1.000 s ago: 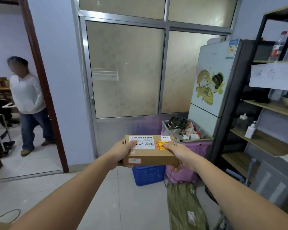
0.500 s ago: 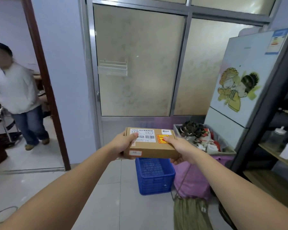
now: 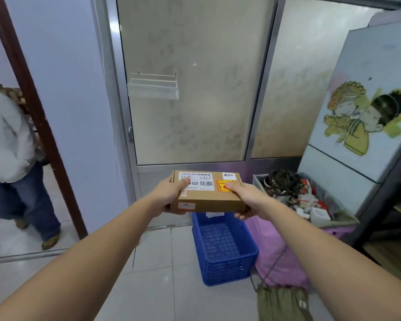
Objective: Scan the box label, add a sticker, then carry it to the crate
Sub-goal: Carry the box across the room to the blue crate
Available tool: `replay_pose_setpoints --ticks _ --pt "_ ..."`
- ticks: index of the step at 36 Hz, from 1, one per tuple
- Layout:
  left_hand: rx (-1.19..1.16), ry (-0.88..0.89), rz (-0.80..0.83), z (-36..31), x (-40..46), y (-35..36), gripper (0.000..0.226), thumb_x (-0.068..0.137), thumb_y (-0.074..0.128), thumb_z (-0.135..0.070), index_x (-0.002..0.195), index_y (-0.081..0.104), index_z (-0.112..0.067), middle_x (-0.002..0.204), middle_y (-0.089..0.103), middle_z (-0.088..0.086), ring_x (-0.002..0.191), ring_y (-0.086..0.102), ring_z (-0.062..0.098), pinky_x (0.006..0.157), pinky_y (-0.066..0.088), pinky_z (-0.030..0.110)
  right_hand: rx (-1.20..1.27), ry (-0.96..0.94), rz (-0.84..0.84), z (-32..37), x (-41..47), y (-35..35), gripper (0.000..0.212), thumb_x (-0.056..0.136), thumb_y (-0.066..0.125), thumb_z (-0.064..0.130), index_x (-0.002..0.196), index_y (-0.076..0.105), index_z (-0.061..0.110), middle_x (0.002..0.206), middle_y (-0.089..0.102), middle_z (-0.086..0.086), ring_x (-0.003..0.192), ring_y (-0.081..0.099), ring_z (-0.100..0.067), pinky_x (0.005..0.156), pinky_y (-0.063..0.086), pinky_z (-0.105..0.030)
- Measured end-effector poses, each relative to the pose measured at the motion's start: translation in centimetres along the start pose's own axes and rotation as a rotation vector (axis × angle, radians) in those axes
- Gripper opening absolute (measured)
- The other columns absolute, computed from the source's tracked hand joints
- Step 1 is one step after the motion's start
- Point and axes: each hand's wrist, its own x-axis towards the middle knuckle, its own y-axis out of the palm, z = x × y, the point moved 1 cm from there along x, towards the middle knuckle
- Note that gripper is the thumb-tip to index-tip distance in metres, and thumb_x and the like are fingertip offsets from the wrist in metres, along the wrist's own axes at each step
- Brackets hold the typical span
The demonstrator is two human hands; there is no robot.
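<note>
I hold a small brown cardboard box (image 3: 208,198) out in front of me, level, with both hands. My left hand (image 3: 169,195) grips its left end, thumb on the white barcode label (image 3: 200,181). My right hand (image 3: 245,200) grips its right end, thumb on a yellow and red sticker (image 3: 221,185). A small white sticker (image 3: 227,175) sits at the far right corner of the top. The blue plastic crate (image 3: 222,249) stands on the tiled floor directly below and just beyond the box; what shows of its inside is bare.
A pink bin (image 3: 285,258) heaped with rubbish (image 3: 294,193) stands right of the crate. A fridge with a cartoon sticker (image 3: 361,126) is at the right. A frosted glass door (image 3: 188,89) faces me. A person (image 3: 12,158) stands in the doorway at the left. A green bag (image 3: 283,304) lies near my feet.
I have stepped closer to the crate; it now shows larger and sits right beneath the box. The person in the doorway has drifted toward the left edge. My grip on the box is unchanged.
</note>
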Motion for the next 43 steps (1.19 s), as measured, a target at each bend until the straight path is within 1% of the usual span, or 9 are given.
replay_pose_setpoints --ticks 4,7,13,18,22,27,34,37,43 --pt "0.004 -0.012 0.010 -0.2 5.7 -1.3 0.038 0.103 0.060 -0.047 0.133 0.057 -0.024 0.112 0.078 0.008 0.095 0.078 0.028 0.073 0.067 0.046 0.015 0.023 0.004 0.4 5.3 0.0 0.044 0.084 0.060 0.069 0.109 0.055 0.033 0.092 0.075 -0.015 0.059 0.070 -0.024 0.047 0.055 -0.028" --pt "-0.006 -0.017 0.007 -0.4 10.2 -1.8 0.038 0.101 0.062 -0.047 0.132 0.057 -0.026 0.108 0.079 0.006 0.088 0.078 0.025 0.064 0.067 0.042 0.016 0.031 -0.009 0.6 9.7 -0.4 0.048 0.081 0.061 0.071 0.110 0.055 0.034 0.093 0.075 -0.014 0.060 0.071 -0.025 0.048 0.055 -0.028" --pt "-0.031 -0.035 -0.014 -0.4 19.3 -2.9 0.037 0.100 0.065 -0.048 0.130 0.059 -0.028 0.104 0.080 0.005 0.083 0.080 0.024 0.059 0.065 0.039 0.004 0.042 0.002 1.8 18.6 -1.1 0.044 0.082 0.060 0.071 0.107 0.057 0.034 0.077 0.077 -0.007 0.057 0.071 -0.023 0.047 0.055 -0.027" --pt "-0.058 -0.054 -0.037 -1.0 25.9 -5.0 0.036 0.099 0.065 -0.048 0.129 0.059 -0.029 0.104 0.081 0.006 0.082 0.080 0.026 0.063 0.066 0.043 -0.054 0.057 0.029 4.1 26.0 -1.1 0.047 0.084 0.058 0.071 0.114 0.054 0.034 0.101 0.073 -0.014 0.062 0.074 -0.021 0.049 0.056 -0.028" --pt "-0.074 -0.067 -0.065 -1.9 30.6 -7.3 0.037 0.098 0.068 -0.048 0.127 0.060 -0.027 0.105 0.080 0.006 0.080 0.080 0.026 0.060 0.066 0.041 -0.047 0.062 0.060 6.4 31.3 -0.5 0.052 0.085 0.058 0.070 0.120 0.052 0.031 0.098 0.075 -0.016 0.061 0.072 -0.024 0.048 0.057 -0.029" --pt "-0.071 -0.064 -0.067 -2.8 37.0 -10.1 0.037 0.097 0.069 -0.049 0.126 0.061 -0.027 0.103 0.081 0.005 0.077 0.081 0.024 0.059 0.066 0.041 -0.055 0.062 0.068 8.6 37.7 0.2 0.055 0.086 0.056 0.070 0.126 0.048 0.033 0.106 0.070 -0.016 0.062 0.073 -0.023 0.050 0.057 -0.029" --pt "-0.045 -0.012 -0.004 -3.8 47.4 -13.5 0.029 0.096 0.070 -0.046 0.120 0.063 -0.031 0.109 0.079 0.004 0.076 0.080 0.028 0.059 0.065 0.045 -0.020 0.090 0.001 10.7 46.3 1.1 0.053 0.085 0.055 0.071 0.125 0.049 0.036 0.103 0.072 -0.014 0.061 0.074 -0.023 0.049 0.057 -0.028" --pt "-0.026 -0.010 0.050 -4.1 51.9 -14.2 0.025 0.096 0.070 -0.045 0.116 0.064 -0.032 0.107 0.080 0.003 0.072 0.080 0.026 0.057 0.064 0.043 0.000 0.116 -0.043 10.9 49.5 1.1 0.053 0.084 0.055 0.072 0.124 0.050 0.038 0.102 0.072 -0.014 0.061 0.074 -0.023 0.049 0.057 -0.028" --pt "-0.002 -0.032 0.190 -5.0 59.7 -13.7 0.028 0.096 0.070 -0.046 0.120 0.064 -0.033 0.104 0.082 -0.001 0.074 0.081 0.023 0.056 0.064 0.041 0.043 0.155 -0.115 10.3 53.8 -0.1 0.053 0.084 0.054 0.072 0.124 0.050 0.037 0.098 0.074 -0.014 0.059 0.072 -0.023 0.049 0.056 -0.028"
